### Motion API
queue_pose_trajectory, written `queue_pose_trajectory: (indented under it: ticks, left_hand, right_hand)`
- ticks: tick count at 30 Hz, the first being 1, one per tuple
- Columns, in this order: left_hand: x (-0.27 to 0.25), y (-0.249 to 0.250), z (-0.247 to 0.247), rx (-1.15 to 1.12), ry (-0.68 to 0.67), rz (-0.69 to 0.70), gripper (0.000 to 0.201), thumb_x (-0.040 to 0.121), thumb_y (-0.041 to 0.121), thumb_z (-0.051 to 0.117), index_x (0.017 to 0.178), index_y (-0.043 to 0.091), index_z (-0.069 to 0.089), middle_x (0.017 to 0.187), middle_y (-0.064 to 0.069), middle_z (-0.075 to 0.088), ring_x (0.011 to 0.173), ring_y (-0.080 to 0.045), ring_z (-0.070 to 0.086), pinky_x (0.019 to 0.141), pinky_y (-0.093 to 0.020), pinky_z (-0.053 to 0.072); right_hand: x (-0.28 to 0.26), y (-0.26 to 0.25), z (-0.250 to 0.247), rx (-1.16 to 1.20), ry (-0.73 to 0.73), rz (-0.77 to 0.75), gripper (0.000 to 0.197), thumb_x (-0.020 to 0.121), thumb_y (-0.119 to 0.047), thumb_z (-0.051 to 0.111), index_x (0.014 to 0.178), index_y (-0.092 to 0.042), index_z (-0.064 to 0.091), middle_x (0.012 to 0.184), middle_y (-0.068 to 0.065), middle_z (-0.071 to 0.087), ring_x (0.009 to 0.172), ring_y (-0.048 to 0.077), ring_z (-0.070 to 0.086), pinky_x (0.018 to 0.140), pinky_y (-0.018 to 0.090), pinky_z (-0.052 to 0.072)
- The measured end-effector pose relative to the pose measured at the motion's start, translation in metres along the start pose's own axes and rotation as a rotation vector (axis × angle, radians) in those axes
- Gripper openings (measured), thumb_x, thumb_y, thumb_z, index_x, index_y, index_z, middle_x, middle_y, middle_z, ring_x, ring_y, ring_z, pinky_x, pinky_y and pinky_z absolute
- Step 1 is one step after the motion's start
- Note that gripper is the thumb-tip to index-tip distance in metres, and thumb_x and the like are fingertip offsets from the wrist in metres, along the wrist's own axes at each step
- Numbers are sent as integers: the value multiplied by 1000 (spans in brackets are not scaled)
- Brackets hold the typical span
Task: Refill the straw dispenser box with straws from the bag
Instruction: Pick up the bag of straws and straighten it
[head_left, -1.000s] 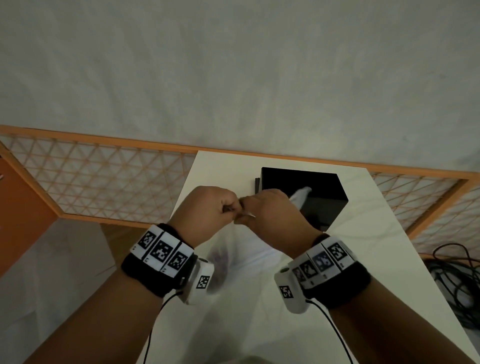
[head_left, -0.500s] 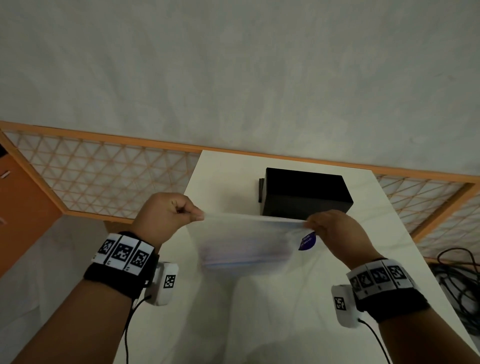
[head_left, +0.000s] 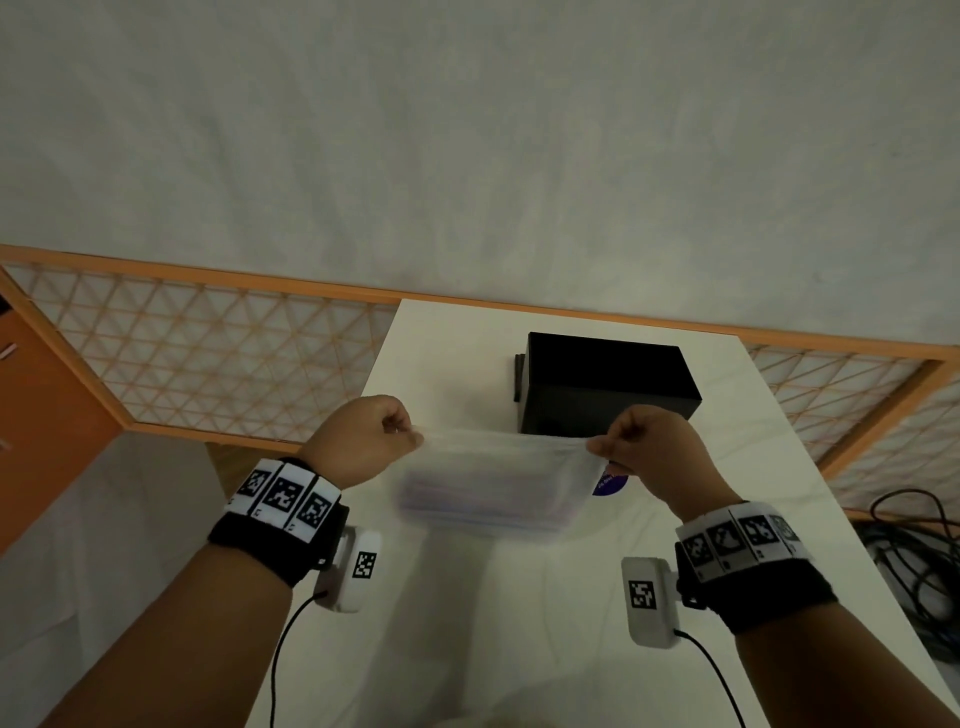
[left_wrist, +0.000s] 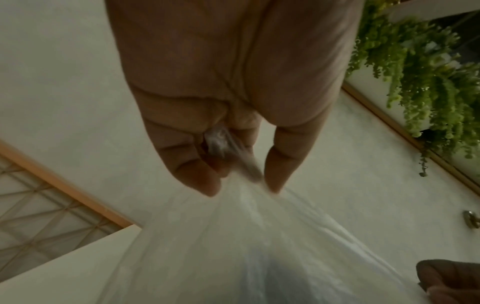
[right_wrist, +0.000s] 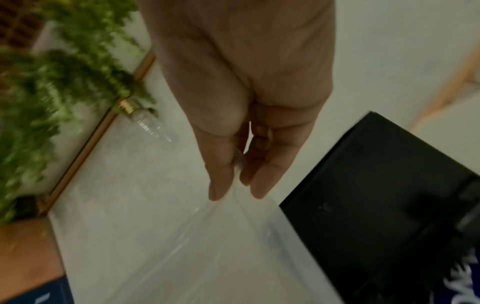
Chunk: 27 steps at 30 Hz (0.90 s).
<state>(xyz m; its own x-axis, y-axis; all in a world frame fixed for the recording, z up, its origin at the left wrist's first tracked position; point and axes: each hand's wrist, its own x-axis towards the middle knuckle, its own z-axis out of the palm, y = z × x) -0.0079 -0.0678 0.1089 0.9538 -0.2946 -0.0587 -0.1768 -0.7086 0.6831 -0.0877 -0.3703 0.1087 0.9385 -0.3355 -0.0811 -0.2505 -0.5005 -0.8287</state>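
A clear plastic bag (head_left: 498, 483) of straws hangs stretched between my two hands above the white table (head_left: 571, 597). My left hand (head_left: 410, 439) pinches the bag's left top corner; in the left wrist view the plastic (left_wrist: 233, 156) is bunched between thumb and fingers. My right hand (head_left: 597, 449) pinches the right top corner, and a round blue sticker (head_left: 609, 484) shows just below it. The black straw dispenser box (head_left: 605, 389) stands closed on the table right behind the bag, also seen as the black box (right_wrist: 389, 205) in the right wrist view.
An orange-framed lattice screen (head_left: 208, 358) runs behind and to both sides of the table. Dark cables (head_left: 914, 561) lie on the floor at the right. Green hanging plants (left_wrist: 428, 82) and a clear bottle (right_wrist: 148, 123) show in the wrist views.
One second ago both hands were together at the bag's top. They have moved apart, pulling the bag's top edge taut between them; since half a second ago little has changed.
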Motion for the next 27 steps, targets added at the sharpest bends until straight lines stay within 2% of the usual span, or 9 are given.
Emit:
queue_pose_trajectory:
  ticks: [2, 7, 12, 14, 17, 19, 22, 24, 27]
  left_hand:
    - [1, 3, 3, -20, -3, -38, 23, 84, 21, 59, 65, 16, 47, 67, 0, 53, 66, -24, 56, 70, -42, 49]
    - [2, 17, 13, -216, 85, -100, 25, 85, 14, 48, 62, 15, 38, 61, -1, 43, 63, -23, 54, 79, -48, 52]
    - [7, 19, 15, -356, 231, -29, 33, 89, 17, 57, 63, 17, 36, 61, -1, 46, 62, -28, 61, 76, -50, 53]
    - [9, 15, 18, -412, 283, -15, 37, 89, 17, 60, 63, 17, 33, 58, -3, 48, 64, -30, 62, 76, -48, 53]
    - [13, 12, 26, -831, 268, -116, 37, 90, 2, 54, 62, 15, 34, 60, -2, 54, 62, -11, 60, 73, -34, 55]
    - [14, 16, 28, -1184, 202, -229, 37, 91, -4, 50, 62, 11, 34, 74, -7, 56, 65, -12, 61, 62, -22, 58]
    - [14, 20, 28, -1529, 222, -383, 34, 93, -7, 45, 62, 8, 39, 71, -10, 58, 51, -11, 66, 58, -24, 60]
    - [16, 18, 30, -1609, 225, -445, 28, 93, -6, 43, 67, 4, 46, 55, -8, 59, 40, -8, 61, 51, -23, 58]
    - [18, 8, 32, -1588, 145, -524, 21, 93, -2, 42, 74, 4, 49, 40, 0, 48, 29, -5, 42, 32, -15, 38]
  right_hand:
    - [0, -3, 2, -33, 16, 8, 28, 71, -21, 81, 63, -10, 56, 57, 3, 63, 54, 14, 63, 59, 28, 54]
    - [4, -7, 11, 244, 18, 99, 28, 78, -12, 75, 62, -9, 51, 63, 10, 60, 59, 20, 62, 73, 37, 58]
    - [6, -9, 16, 70, 136, 5, 28, 83, -13, 68, 64, -9, 47, 60, 9, 57, 44, 5, 61, 57, 29, 52]
    - [6, -6, 16, -63, 148, -17, 27, 83, -13, 67, 63, -8, 48, 59, 10, 60, 47, 9, 61, 51, 24, 47]
    - [6, 2, 18, -269, 184, -57, 21, 79, -6, 61, 64, -7, 47, 62, 15, 58, 52, 19, 51, 47, 24, 36]
    - [4, 8, 21, -311, 180, -43, 16, 78, -6, 60, 71, -10, 46, 63, 7, 52, 52, 16, 46, 45, 25, 34]
    - [1, 16, 26, -366, 117, 9, 3, 82, -10, 58, 81, -9, 55, 68, 1, 55, 56, 11, 48, 47, 23, 36]
    - [1, 16, 28, -279, 96, 78, 6, 84, -9, 55, 78, -8, 57, 68, 4, 57, 58, 13, 53, 48, 23, 41]
    - [1, 11, 27, 333, 57, 265, 13, 84, 3, 52, 72, -3, 52, 71, 14, 61, 64, 26, 63, 58, 31, 57]
